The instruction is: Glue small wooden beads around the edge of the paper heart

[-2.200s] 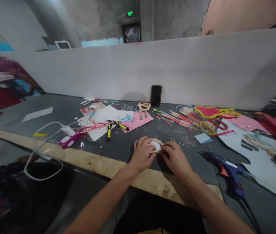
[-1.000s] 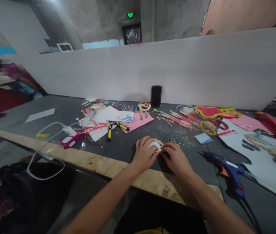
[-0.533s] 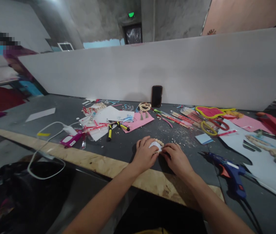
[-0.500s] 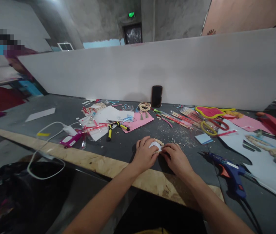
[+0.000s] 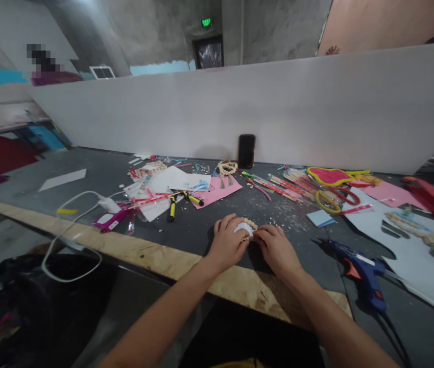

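Observation:
A small white paper piece edged with tan wooden beads (image 5: 246, 228) lies on the dark grey table (image 5: 186, 230) near its front edge. My left hand (image 5: 227, 243) is curled over its left side, fingers pressed down on it. From the right, my right hand (image 5: 276, 248) has its fingers bent and pinching the piece's edge. Most of the piece is hidden under the two hands.
A blue glue gun (image 5: 358, 268) lies right of my hands. Yellow-handled pliers (image 5: 171, 207), pink paper (image 5: 217, 189), red strips, scissors (image 5: 330, 200) and a black phone (image 5: 246, 151) against the white partition sit behind. A white cable (image 5: 67, 225) loops over the wooden edge at left.
My hands stay on the beaded piece with only slight finger shifts. A person at the far left has moved up and away behind the partition.

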The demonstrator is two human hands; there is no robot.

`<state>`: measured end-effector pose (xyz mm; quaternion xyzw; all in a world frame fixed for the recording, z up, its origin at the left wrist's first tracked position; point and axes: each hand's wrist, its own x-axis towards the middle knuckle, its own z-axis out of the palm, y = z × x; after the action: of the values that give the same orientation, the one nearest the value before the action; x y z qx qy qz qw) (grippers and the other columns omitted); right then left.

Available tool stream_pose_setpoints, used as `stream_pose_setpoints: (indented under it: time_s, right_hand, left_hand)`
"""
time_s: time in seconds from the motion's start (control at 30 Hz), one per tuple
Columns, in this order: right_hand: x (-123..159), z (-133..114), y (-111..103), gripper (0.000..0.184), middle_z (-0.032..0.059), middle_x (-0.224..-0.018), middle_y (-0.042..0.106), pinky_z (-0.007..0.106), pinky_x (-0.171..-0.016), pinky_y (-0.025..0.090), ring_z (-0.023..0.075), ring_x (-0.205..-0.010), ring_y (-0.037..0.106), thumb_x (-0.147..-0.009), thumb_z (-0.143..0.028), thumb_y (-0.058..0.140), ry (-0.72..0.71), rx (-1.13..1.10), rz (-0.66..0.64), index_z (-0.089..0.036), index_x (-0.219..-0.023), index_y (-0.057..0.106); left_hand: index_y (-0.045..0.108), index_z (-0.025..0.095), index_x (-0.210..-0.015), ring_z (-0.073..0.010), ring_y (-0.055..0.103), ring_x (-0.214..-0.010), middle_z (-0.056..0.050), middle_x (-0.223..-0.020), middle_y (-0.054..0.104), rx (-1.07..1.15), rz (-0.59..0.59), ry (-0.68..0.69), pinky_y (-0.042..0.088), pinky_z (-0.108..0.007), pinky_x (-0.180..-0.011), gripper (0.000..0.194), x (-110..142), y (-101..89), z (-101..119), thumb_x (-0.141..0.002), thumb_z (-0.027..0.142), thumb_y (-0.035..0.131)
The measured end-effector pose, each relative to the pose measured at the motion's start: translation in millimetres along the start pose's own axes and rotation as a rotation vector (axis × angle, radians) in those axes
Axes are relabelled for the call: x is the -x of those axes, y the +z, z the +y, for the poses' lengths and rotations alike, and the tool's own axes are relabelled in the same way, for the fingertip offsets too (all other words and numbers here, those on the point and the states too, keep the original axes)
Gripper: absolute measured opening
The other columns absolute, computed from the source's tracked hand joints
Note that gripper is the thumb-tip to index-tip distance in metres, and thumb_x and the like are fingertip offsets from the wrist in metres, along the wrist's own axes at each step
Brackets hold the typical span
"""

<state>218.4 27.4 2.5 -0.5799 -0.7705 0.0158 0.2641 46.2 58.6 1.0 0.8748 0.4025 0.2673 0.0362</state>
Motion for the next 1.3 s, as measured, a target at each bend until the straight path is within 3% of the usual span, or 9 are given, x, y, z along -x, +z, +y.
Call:
stream_pose_setpoints:
  time_s: [0.3,0.9,1.3]
  right_hand:
    - [1.3,2.6,0.4,0.017,0.0074,-0.096,0.064,0.036,-0.087,0.044,0.0197,-0.091,0.056,-0.085,-0.016,0.051,-0.021,-0.023,0.004,-0.02,-0.082,0.067]
    - [2.7,2.1,1.1,0.014,0.0083,-0.095,0.064,0.037,-0.086,0.046,0.0208,-0.092,0.056,-0.083,-0.015,0.053,-0.033,-0.024,0.027,-0.02,-0.087,0.065]
    - [1.4,0.7,-0.4,0.021,0.0081,-0.097,0.065,0.035,-0.086,0.046,0.02,-0.091,0.057,-0.086,-0.014,0.047,-0.016,-0.006,0.018,-0.02,-0.087,0.067]
  left_hand:
    - [0.063,0.023,-0.09,-0.0266,0.035,-0.124,-0.003,-0.128,0.052,0.0,0.0,0.001,0.028,-0.046,-0.098,0.01,0.4,-0.3,-0.5,-0.084,0.026,0.055]
    - [0.063,0.023,-0.088,-0.0272,0.035,-0.124,-0.003,-0.128,0.052,0.004,-0.004,0.0,0.028,-0.047,-0.098,0.009,0.1,-0.9,-0.5,-0.083,0.025,0.055]
    - [0.064,0.024,-0.089,-0.0268,0.035,-0.124,-0.004,-0.128,0.052,0.008,-0.005,0.0,0.028,-0.047,-0.098,0.011,-0.2,-1.6,0.2,-0.084,0.024,0.054]
